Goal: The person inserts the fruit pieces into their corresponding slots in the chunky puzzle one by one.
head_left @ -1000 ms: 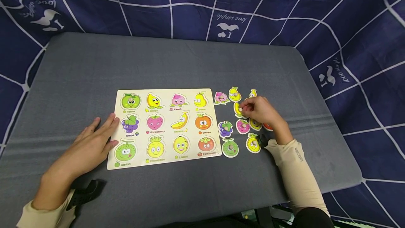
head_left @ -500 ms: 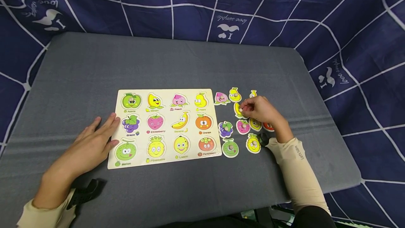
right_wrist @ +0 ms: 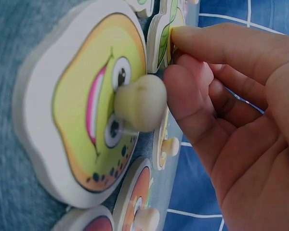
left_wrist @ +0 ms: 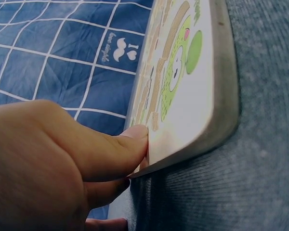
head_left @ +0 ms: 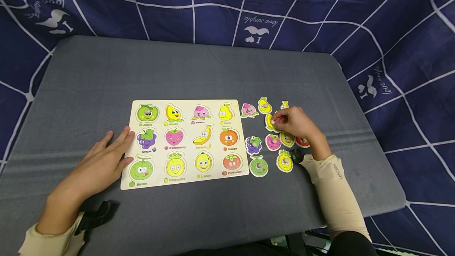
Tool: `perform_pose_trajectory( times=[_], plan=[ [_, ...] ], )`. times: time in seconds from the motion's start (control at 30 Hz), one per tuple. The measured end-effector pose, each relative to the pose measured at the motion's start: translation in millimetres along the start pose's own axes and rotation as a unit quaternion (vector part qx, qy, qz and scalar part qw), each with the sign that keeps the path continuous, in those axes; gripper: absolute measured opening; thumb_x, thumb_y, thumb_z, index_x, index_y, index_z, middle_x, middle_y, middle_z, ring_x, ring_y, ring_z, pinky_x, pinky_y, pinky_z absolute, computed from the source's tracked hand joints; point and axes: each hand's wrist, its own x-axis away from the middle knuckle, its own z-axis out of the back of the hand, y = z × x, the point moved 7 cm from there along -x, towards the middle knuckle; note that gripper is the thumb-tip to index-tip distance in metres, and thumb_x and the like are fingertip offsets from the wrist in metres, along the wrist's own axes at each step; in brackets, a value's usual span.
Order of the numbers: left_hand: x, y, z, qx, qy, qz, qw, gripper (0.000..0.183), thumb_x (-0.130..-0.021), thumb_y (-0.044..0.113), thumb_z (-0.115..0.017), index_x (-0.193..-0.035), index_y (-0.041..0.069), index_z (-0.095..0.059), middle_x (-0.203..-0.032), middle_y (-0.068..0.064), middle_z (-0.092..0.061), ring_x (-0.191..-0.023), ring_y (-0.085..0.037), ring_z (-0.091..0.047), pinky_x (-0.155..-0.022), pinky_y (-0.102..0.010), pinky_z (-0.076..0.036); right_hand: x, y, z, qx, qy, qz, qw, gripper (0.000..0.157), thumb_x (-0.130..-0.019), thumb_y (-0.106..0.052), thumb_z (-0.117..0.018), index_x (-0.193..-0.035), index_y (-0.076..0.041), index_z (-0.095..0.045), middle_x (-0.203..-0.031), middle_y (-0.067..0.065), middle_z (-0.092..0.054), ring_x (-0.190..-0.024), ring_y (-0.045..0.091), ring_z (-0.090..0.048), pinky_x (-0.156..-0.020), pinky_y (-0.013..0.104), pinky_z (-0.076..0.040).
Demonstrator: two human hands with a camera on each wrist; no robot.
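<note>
Head view: the right hand [head_left: 293, 123] pinches the knob [head_left: 272, 122] of the mango piece [head_left: 268, 121], thumb against fingers. Six o'clock of it lies the strawberry piece [head_left: 273, 142]; at eleven, the pear piece [head_left: 264, 106]; near one, the banana piece [head_left: 284, 104], partly blocked by that hand. Toward nine, the board [head_left: 189, 161] shows fruit-printed recesses [head_left: 174, 137]. The left hand [head_left: 97, 167], fingers straight and spread, touches the board's nine o'clock edge.
</note>
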Motion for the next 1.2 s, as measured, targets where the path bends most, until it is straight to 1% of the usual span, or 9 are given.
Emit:
perform_pose_trajectory(
  times=[0.13, 0.33, 0.67, 0.8, 1.03, 1.2],
  plan=[
    [0.2, -0.1, -0.2, 0.001, 0.000, -0.002, 1.0000, 0.070, -0.098, 0.013, -0.060, -0.154, -0.005, -0.021, -0.160, -0.026, -0.014, -0.140, -0.061, -0.007, -0.106, -0.075, -0.006, 0, -1, 1.8, 0.001, 0.004, 0.003, 1.000, 0.004, -0.084, -0.001, -0.075, -0.087, -0.001, -0.075, -0.070, 0.000, -0.066, -0.062, 0.011, -0.056, -0.056, 0.019, -0.043],
    [0.5, 0.2, -0.3, 0.001, -0.003, 0.001, 1.0000, 0.071, -0.098, 0.013, -0.061, -0.154, -0.006, -0.021, -0.160, -0.025, -0.013, -0.140, -0.061, -0.006, -0.106, -0.075, -0.005, -2, -4, 2.4, 0.001, 0.006, 0.005, 1.000, 0.005, -0.084, -0.004, -0.075, -0.087, -0.001, -0.074, -0.069, -0.001, -0.065, -0.063, 0.011, -0.058, -0.057, 0.019, -0.045],
    [0.3, 0.1, -0.1, 0.002, -0.001, -0.003, 1.0000, 0.068, -0.099, 0.011, -0.059, -0.154, -0.005, -0.022, -0.160, -0.025, -0.013, -0.140, -0.061, -0.007, -0.105, -0.076, -0.007, -9, -13, 2.8, -0.004, 0.021, 0.014, 1.000, 0.003, -0.084, -0.003, -0.075, -0.086, -0.001, -0.075, -0.069, 0.000, -0.065, -0.063, 0.012, -0.057, -0.057, 0.019, -0.045],
    [0.2, 0.2, 0.4, 0.001, 0.001, -0.003, 1.0000, 0.068, -0.099, 0.011, -0.059, -0.154, -0.005, -0.022, -0.160, -0.025, -0.014, -0.139, -0.062, -0.008, -0.105, -0.076, -0.008, -13, -19, 0.9, -0.009, 0.019, 0.013, 1.000, 0.003, -0.084, -0.003, -0.075, -0.086, -0.001, -0.075, -0.069, 0.000, -0.065, -0.063, 0.012, -0.057, -0.057, 0.020, -0.045],
    [0.2, -0.4, -0.7, -0.002, -0.001, 0.000, 1.0000, 0.069, -0.099, 0.012, -0.059, -0.154, -0.005, -0.021, -0.160, -0.026, -0.013, -0.139, -0.061, -0.006, -0.105, -0.076, -0.006, -21, -30, -3.7, -0.025, 0.013, 0.009, 1.000, 0.004, -0.083, -0.002, -0.073, -0.087, -0.001, -0.074, -0.071, 0.001, -0.067, -0.066, 0.013, -0.060, -0.060, 0.019, -0.047],
    [-0.3, 1.2, -0.2, 0.001, 0.001, 0.001, 1.0000, 0.069, -0.098, 0.011, -0.060, -0.153, -0.006, -0.022, -0.160, -0.026, -0.014, -0.140, -0.061, -0.007, -0.105, -0.076, -0.007, -26, -40, -7.7, -0.035, 0.002, 0.023, 0.999, 0.005, -0.084, -0.002, -0.072, -0.088, 0.000, -0.074, -0.071, 0.001, -0.066, -0.065, 0.013, -0.059, -0.060, 0.020, -0.047]
  ],
)
